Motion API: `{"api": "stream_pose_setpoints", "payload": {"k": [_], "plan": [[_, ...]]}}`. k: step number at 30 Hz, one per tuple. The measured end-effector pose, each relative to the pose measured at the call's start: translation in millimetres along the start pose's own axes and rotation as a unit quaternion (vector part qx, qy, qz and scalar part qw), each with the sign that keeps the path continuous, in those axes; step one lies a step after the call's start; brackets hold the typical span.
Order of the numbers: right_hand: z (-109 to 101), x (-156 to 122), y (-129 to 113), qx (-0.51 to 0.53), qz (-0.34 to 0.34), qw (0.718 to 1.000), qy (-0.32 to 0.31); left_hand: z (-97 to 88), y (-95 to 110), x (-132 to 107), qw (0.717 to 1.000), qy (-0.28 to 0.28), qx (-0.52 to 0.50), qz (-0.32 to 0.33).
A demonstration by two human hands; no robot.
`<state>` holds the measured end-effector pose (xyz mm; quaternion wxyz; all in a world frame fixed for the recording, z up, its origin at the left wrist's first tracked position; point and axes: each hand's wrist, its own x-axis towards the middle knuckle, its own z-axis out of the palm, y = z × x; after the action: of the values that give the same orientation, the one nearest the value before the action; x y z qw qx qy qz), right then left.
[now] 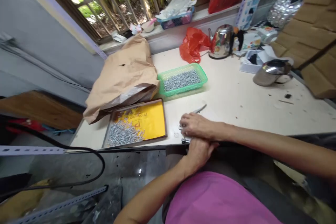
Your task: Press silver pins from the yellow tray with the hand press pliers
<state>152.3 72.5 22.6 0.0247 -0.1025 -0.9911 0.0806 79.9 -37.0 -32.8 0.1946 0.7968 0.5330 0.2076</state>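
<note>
My right hand (196, 126) lies at the table's front edge with its fingers curled down and closed; what they hold is hidden. A slim, curved grey metal handle (200, 109) sticks out just beyond its knuckles. Directly below, my left hand (198, 149) meets the right one at the edge. Its thumb shows, but its other fingers are covered by the right hand. A small dark metal end (184, 141) peeks out left of the hands. To the left is a shallow tray (166, 126) with a yellow lining and many small silvery metal pins (123, 134).
A green plastic basket (183, 92) of similar pins sits beyond the tray. A large brown paper bag (126, 66) stands behind the tray. Further back are a red plastic bag (193, 45), a steel kettle (222, 42) and a metal pot (271, 73). Cardboard (315, 31) stands at right.
</note>
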Motion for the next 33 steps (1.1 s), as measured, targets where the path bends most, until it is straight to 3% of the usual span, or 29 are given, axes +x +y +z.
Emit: {"api": "stream_pose_setpoints", "payload": {"k": [3, 6, 10, 12, 14, 16, 18, 19, 21, 24, 27, 30, 33], "plan": [[14, 16, -13, -0.035, -0.044, 0.998, -0.005, 2.5, -5, -1, 1.0, -0.01, -0.018, -0.005], [20, 26, -4, -0.042, -0.059, 0.997, 0.005, 1.9, -15, 8, 1.0, -0.015, -0.012, 0.022], [13, 31, 7, 0.047, -0.032, 0.998, 0.021, 5.9, -30, 26, 0.998, -0.04, 0.037, 0.045], [5, 33, 6, 0.112, -0.022, 0.992, 0.057, 8.4, -31, 33, 0.997, -0.047, 0.036, 0.045], [-8, 37, 3, 0.15, -0.004, 0.98, 0.133, 5.8, -29, 36, 0.997, -0.036, 0.017, 0.059], [-27, 42, 6, 0.163, 0.03, 0.957, 0.237, -6.6, -28, 33, 0.996, -0.009, 0.011, 0.092], [-51, 47, 18, 0.152, 0.067, 0.927, 0.337, -31.6, -36, 25, 0.994, 0.041, 0.031, 0.097], [-62, 49, 29, 0.137, 0.089, 0.912, 0.376, -48.6, -45, 20, 0.993, 0.071, 0.054, 0.075], [-78, 52, 59, 0.098, 0.146, 0.891, 0.418, -88.7, -72, 8, 0.984, 0.128, 0.115, -0.043], [-81, 54, 109, 0.048, 0.238, 0.893, 0.378, -149.2, -122, -6, 0.924, 0.164, 0.244, -0.243], [-61, 48, 133, -0.002, 0.298, 0.92, 0.256, -187.4, -163, -16, 0.879, 0.143, 0.31, -0.334], [-34, 30, 113, 0.009, 0.265, 0.944, 0.196, -198.3, -186, -21, 0.879, 0.096, 0.305, -0.352], [-12, 1, 63, 0.057, 0.224, 0.958, 0.169, -196.5, -197, -21, 0.893, 0.057, 0.281, -0.346]]}}
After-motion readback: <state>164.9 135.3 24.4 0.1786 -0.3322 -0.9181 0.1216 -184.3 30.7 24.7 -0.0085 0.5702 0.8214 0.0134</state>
